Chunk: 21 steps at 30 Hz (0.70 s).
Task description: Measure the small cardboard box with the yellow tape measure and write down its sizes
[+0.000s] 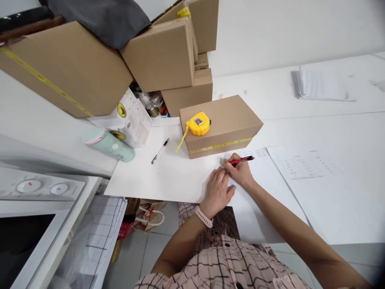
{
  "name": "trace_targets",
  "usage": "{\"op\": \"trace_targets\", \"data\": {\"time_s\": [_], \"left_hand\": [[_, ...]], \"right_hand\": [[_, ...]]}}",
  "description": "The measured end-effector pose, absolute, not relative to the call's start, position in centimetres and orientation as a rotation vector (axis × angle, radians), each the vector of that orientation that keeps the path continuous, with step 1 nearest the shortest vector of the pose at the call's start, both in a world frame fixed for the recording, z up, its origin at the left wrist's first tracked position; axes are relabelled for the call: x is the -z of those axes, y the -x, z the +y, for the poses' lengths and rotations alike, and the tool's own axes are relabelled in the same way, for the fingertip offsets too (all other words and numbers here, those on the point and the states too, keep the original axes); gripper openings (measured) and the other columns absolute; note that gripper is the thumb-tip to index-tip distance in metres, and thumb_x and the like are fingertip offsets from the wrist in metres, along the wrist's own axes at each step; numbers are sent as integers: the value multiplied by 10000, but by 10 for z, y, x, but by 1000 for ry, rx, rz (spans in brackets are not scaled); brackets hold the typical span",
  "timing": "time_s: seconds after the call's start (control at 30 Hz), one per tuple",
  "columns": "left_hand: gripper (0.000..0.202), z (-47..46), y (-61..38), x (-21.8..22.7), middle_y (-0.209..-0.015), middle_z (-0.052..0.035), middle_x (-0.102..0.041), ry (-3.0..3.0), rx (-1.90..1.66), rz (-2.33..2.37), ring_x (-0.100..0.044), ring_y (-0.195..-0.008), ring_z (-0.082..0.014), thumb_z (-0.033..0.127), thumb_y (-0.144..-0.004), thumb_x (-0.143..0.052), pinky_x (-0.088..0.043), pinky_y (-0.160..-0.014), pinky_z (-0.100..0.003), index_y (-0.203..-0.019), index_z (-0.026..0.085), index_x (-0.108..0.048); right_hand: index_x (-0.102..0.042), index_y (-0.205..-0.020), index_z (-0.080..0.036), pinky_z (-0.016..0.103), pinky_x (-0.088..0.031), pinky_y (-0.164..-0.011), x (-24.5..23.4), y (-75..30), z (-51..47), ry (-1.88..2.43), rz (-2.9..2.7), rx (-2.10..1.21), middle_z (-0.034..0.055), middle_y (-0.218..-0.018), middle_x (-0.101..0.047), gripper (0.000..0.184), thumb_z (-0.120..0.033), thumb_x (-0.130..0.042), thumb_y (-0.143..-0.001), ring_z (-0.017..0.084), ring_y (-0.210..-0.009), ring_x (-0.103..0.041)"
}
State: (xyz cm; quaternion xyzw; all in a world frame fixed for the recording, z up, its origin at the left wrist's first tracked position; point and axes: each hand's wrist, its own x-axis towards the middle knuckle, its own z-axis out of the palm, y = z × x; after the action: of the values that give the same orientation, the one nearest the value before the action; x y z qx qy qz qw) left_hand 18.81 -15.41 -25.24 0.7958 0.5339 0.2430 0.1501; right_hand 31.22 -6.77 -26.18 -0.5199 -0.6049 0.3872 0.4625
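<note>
A red pen (pixel 241 161) is pressed to a printed sheet (pixel 258 154) on the white worktop (pixel 331 132), its tip at the left edge of the page just in front of a small cardboard box (pixel 221 122). The right hand (pixel 240 173) is closed around the pen in a writing grip, fingers curled tight on the barrel. The left hand (pixel 218 190), watch strap at the wrist, lies flat with fingers together, touching the right hand and resting on the paper beside the writing point. A yellow tape measure (pixel 198 123) sits on top of the box, its strap hanging over the front edge. Judging by this, measuring appears finished and noting is under way; how much is written is too small to read. A second printed sheet (pixel 300 166) lies to the right, and a black pen (pixel 160 151) rests unused to the left.
</note>
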Motion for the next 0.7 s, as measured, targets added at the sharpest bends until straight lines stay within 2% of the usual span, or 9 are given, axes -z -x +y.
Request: {"op": "trace_targets", "data": {"time_s": [0.2, 0.5, 0.7], "left_hand": [[429, -154, -188, 250, -1416, -173, -534, -2284, -680, 1536, -404, -1430, -313, 286, -913, -614, -325, -1208, -525, -1294, 142, -478], [443, -153, -189, 252, -1428, -179, -525, -2282, -674, 1540, -401, -1432, -315, 291, -916, -615, -308, -1219, -515, -1303, 123, -478], [431, -154, -188, 253, -1425, -168, -526, -2287, -689, 1531, -404, -1432, -320, 294, -923, -600, -323, -1209, -532, -1309, 148, -473]], "right_hand": [[-457, -661, -234, 290, -362, -566, 262, -313, -68, 1302, -1463, -948, -49, -569, -434, 263, -349, -641, -810, 131, -561, -402], [-450, -657, -230, 298, -371, -598, 264, -314, -67, 1272, -1494, -943, -42, -610, -461, 268, -326, -637, -823, 131, -584, -420], [-451, -655, -230, 294, -366, -588, 265, -314, -67, 1293, -1471, -954, -45, -601, -457, 255, -311, -638, -809, 131, -584, -422]]}}
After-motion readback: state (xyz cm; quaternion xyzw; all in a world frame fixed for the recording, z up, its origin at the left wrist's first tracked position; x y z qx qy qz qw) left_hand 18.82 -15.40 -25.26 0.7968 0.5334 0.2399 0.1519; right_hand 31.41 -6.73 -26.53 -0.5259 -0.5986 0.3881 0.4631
